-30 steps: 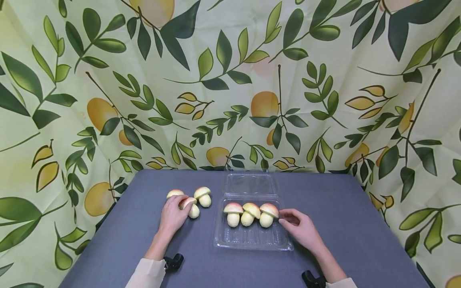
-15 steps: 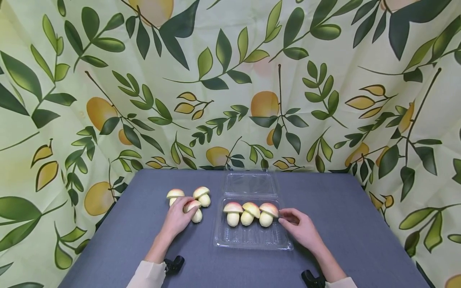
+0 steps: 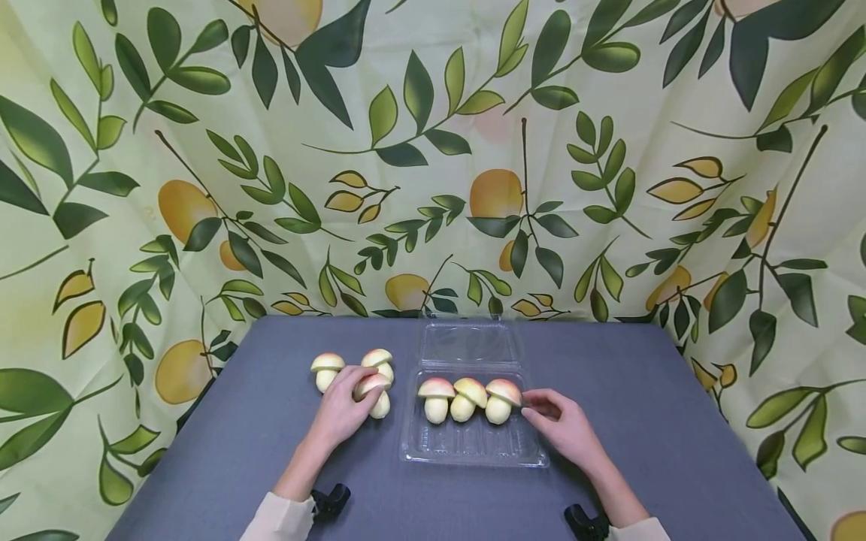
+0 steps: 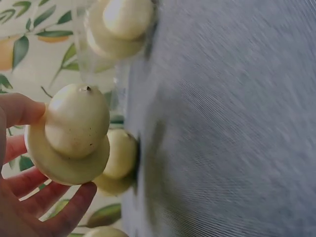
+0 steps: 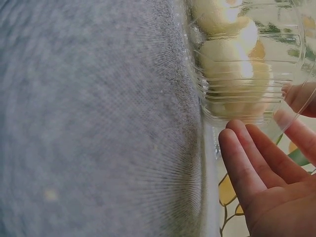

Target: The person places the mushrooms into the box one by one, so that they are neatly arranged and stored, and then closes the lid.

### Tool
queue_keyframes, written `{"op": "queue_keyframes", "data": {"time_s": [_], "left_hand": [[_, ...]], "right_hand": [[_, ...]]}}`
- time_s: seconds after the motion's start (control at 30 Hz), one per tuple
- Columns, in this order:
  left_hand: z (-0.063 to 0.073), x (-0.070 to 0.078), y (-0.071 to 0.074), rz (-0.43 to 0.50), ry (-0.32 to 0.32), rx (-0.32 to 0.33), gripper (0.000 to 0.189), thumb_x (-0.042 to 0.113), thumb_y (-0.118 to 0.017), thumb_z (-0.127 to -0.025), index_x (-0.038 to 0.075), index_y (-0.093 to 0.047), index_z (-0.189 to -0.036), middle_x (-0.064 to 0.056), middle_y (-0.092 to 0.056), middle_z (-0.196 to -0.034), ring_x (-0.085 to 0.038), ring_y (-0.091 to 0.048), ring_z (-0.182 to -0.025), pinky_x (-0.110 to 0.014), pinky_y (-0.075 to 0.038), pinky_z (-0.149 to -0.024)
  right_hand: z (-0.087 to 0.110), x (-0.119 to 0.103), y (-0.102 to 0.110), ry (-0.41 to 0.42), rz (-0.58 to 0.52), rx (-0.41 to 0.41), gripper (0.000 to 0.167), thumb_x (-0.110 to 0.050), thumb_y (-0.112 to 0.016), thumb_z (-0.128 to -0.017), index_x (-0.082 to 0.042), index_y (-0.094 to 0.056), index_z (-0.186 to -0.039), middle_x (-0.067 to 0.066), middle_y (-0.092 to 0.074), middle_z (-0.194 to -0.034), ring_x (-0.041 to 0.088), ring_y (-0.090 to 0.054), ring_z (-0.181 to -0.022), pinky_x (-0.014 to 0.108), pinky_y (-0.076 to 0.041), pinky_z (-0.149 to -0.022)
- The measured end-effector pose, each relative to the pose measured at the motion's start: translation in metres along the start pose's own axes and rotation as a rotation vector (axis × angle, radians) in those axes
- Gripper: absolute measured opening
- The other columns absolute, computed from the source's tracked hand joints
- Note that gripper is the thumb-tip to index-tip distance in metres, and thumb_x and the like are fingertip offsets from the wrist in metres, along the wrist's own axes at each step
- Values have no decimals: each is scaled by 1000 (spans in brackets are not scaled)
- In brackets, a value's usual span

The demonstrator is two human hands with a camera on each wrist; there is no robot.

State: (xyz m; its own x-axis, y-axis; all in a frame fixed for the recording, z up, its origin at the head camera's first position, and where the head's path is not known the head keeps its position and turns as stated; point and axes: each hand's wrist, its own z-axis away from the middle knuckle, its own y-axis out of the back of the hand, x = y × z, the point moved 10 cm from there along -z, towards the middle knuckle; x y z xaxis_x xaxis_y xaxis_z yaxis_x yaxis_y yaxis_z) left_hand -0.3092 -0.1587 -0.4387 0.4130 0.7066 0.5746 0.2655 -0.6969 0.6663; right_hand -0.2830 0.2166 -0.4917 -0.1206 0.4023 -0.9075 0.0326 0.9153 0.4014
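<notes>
My left hand [image 3: 343,406] grips a cream mushroom [image 3: 372,386] with a reddish cap, fingers and thumb around the cap. In the left wrist view this mushroom [image 4: 74,126] appears off the tabletop, stem end toward the camera. Beside that hand are two similar mushrooms, one at the left [image 3: 326,370] and one behind it [image 3: 379,362], partly covered. A clear plastic container [image 3: 473,453] holds three mushrooms in a row [image 3: 467,400]. My right hand [image 3: 563,427] is at its right side. The right wrist view has its relaxed fingertips against the container's ribbed wall [image 5: 237,91].
The container's clear lid [image 3: 468,344] lies folded back behind it. Everything rests on a grey-blue tabletop [image 3: 595,361]. A leaf-and-fruit patterned cloth [image 3: 433,165] hangs behind and at both sides. Black straps with mounts circle the wrists.
Rightward toward the container, my left hand has shifted with the mushroom, uncovering the left mushroom and partly covering the rear one. My right hand keeps its place at the container.
</notes>
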Motion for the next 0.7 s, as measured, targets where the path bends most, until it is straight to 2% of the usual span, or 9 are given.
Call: {"op": "queue_keyframes", "data": {"time_s": [0.13,0.37,0.6,0.7], "left_hand": [[-2,17,3,8,-42,-2,29,20,-80,-87,8,-74,-113,-3,-67,-107,-23,-63,-102,-44,-51,-88],[-5,48,1,44,-110,-47,28,19,-78,-89,11,-73,-115,-3,-67,-114,-26,-61,-113,-47,-50,-96],[-2,80,-12,54,-228,-54,27,19,-79,-88,11,-74,-113,0,-67,-110,-20,-62,-107,-44,-52,-91],[0,92,-21,78,-254,-74,28,18,-79,-88,10,-73,-114,0,-66,-111,-19,-62,-106,-42,-53,-91]], "right_hand": [[0,0,0,-3,1,-2,33,-17,-76,-93,-2,-69,-122,13,-69,-120,22,-67,-104,27,-56,-86],[1,0,0,-15,3,-7,34,-18,-76,-93,-2,-69,-123,14,-69,-121,22,-66,-105,27,-55,-86],[1,3,-1,-11,-3,-9,35,-17,-76,-93,-2,-69,-124,14,-69,-122,23,-66,-105,27,-55,-84],[1,4,-1,-12,0,-8,35,-17,-76,-93,-2,-69,-124,14,-69,-122,22,-66,-104,26,-55,-84]]}}
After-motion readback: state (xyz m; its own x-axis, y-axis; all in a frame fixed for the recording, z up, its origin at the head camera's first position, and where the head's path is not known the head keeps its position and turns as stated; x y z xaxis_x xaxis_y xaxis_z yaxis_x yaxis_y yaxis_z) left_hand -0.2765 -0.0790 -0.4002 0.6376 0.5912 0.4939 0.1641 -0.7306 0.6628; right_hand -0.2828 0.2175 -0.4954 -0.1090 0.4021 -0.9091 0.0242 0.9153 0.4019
